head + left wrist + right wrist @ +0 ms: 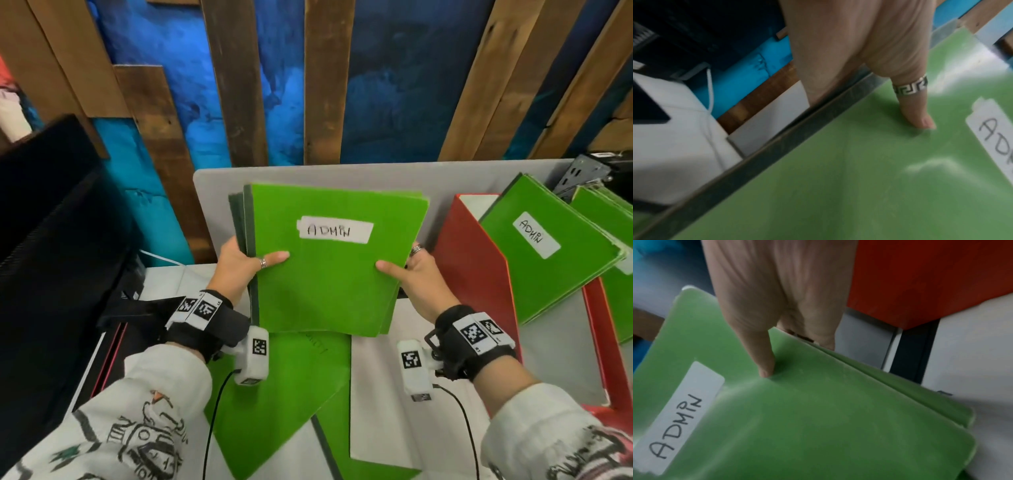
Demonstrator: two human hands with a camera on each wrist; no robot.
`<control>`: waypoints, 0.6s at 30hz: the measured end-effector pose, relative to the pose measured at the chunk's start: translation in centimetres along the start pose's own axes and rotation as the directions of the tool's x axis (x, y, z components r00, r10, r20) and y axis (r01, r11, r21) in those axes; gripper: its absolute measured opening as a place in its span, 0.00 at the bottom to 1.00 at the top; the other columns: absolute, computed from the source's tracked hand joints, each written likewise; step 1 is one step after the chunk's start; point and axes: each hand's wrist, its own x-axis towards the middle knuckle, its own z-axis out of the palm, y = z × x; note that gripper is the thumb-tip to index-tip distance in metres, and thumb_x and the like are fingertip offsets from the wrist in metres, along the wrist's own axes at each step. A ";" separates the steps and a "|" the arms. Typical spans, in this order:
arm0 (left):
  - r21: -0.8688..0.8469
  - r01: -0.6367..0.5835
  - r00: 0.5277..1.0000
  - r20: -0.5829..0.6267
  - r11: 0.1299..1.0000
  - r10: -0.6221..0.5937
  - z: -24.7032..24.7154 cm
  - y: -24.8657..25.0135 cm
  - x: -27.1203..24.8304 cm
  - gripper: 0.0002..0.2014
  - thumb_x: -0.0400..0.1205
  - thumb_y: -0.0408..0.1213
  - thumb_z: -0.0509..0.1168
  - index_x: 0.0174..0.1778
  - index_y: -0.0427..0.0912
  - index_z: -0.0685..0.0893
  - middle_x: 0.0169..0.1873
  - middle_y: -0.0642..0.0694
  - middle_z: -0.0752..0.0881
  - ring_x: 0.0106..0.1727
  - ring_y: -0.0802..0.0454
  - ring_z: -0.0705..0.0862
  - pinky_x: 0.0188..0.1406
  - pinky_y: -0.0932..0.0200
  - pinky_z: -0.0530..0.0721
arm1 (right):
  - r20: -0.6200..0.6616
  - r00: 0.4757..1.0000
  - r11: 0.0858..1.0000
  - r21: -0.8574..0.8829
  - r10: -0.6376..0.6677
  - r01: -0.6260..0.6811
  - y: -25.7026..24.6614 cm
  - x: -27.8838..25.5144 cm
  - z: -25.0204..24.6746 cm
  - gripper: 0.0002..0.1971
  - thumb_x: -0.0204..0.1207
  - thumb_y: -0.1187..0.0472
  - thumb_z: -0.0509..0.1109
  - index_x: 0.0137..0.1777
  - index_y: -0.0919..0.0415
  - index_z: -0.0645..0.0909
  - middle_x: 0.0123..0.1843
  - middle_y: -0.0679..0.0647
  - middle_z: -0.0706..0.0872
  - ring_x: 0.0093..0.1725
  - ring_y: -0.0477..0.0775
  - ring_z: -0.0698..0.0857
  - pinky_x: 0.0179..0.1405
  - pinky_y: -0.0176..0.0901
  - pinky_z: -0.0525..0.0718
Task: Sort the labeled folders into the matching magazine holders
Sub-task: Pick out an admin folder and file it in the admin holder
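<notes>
I hold a small stack of green folders (pixel 329 284) up above the table; the front one bears a white label reading ADMIN (pixel 335 230). My left hand (pixel 246 262) grips the stack's dark spine edge, thumb on the cover (pixel 920 116) and fingers behind. My right hand (pixel 407 270) pinches the opposite open edge, thumb pressed on the front (pixel 764 366). To the right stands a red magazine holder (pixel 479 260) with a green ADMIN folder (pixel 548 250) leaning in it.
Another green folder (pixel 294 394) and a white sheet (pixel 404 394) lie flat on the table below my hands. More green folders (pixel 613 219) lean at the far right. A black monitor (pixel 51 212) stands on the left. A grey partition (pixel 219 192) backs the desk.
</notes>
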 end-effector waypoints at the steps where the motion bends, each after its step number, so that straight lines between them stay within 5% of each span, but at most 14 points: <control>1: 0.012 0.029 0.999 0.013 1.000 -0.029 -0.2 -1.0 -0.4 0.22 0.65 0.22 0.76 0.52 0.45 0.84 0.41 0.56 0.92 0.46 0.56 0.90 0.46 0.59 0.89 | 0.007 1.000 0.999 -0.025 0.030 -0.029 1.1 -0.3 -0.2 0.49 0.43 0.44 0.87 0.66 0.66 0.78 0.60 0.59 0.88 0.56 0.56 0.88 0.53 0.50 0.87; 4: 0.040 0.150 0.988 0.028 0.988 -0.151 -0.3 -4.2 -1.7 0.21 0.66 0.22 0.76 0.52 0.43 0.85 0.42 0.55 0.92 0.48 0.53 0.90 0.53 0.53 0.88 | 0.023 0.992 0.987 -0.105 0.127 -0.124 4.0 -1.2 -0.5 0.43 0.43 0.43 0.87 0.60 0.59 0.80 0.58 0.56 0.88 0.56 0.53 0.88 0.56 0.46 0.86; 6: 0.054 0.190 0.982 -0.001 0.980 -0.191 -0.3 -5.7 -2.3 0.17 0.67 0.24 0.76 0.49 0.45 0.87 0.41 0.54 0.92 0.49 0.50 0.90 0.53 0.51 0.88 | 0.038 0.982 0.973 -0.149 0.184 -0.177 4.9 -1.5 -0.7 0.32 0.61 0.57 0.82 0.65 0.60 0.76 0.64 0.60 0.85 0.60 0.54 0.86 0.59 0.46 0.85; 8: 0.041 0.177 0.984 -0.034 0.983 -0.176 -0.3 -6.1 -2.4 0.14 0.69 0.25 0.75 0.47 0.46 0.87 0.38 0.55 0.92 0.48 0.50 0.90 0.48 0.55 0.89 | 0.037 0.976 0.959 -0.195 0.215 -0.204 5.3 -1.6 -1.2 0.28 0.71 0.63 0.75 0.70 0.61 0.70 0.66 0.57 0.83 0.59 0.49 0.85 0.51 0.34 0.84; 9: 0.022 0.160 0.986 -0.046 0.987 -0.159 -0.4 -6.0 -2.3 0.14 0.70 0.25 0.74 0.47 0.46 0.88 0.38 0.55 0.92 0.47 0.51 0.90 0.46 0.56 0.90 | -0.015 0.973 0.947 -0.224 0.232 -0.229 5.4 -1.8 -1.6 0.26 0.74 0.59 0.73 0.70 0.60 0.68 0.64 0.56 0.82 0.56 0.46 0.84 0.47 0.30 0.81; 12: -0.085 0.119 0.983 -0.127 0.989 -0.129 -1.1 -5.2 -1.8 0.11 0.72 0.26 0.73 0.46 0.44 0.88 0.37 0.52 0.92 0.42 0.53 0.91 0.40 0.57 0.90 | -0.294 0.905 0.870 -0.298 0.308 -0.393 7.2 -2.9 -4.4 0.19 0.78 0.47 0.66 0.63 0.56 0.71 0.62 0.59 0.79 0.58 0.53 0.78 0.55 0.41 0.71; 18: -0.057 0.013 0.968 -0.250 0.998 -0.027 -3.6 -3.1 0.3 0.10 0.72 0.29 0.74 0.44 0.47 0.87 0.37 0.58 0.92 0.41 0.59 0.90 0.46 0.58 0.89 | -0.542 0.688 0.382 -0.577 0.483 -0.722 12.5 -6.6 -10.1 0.36 0.72 0.45 0.73 0.73 0.66 0.67 0.74 0.66 0.72 0.72 0.67 0.71 0.72 0.55 0.70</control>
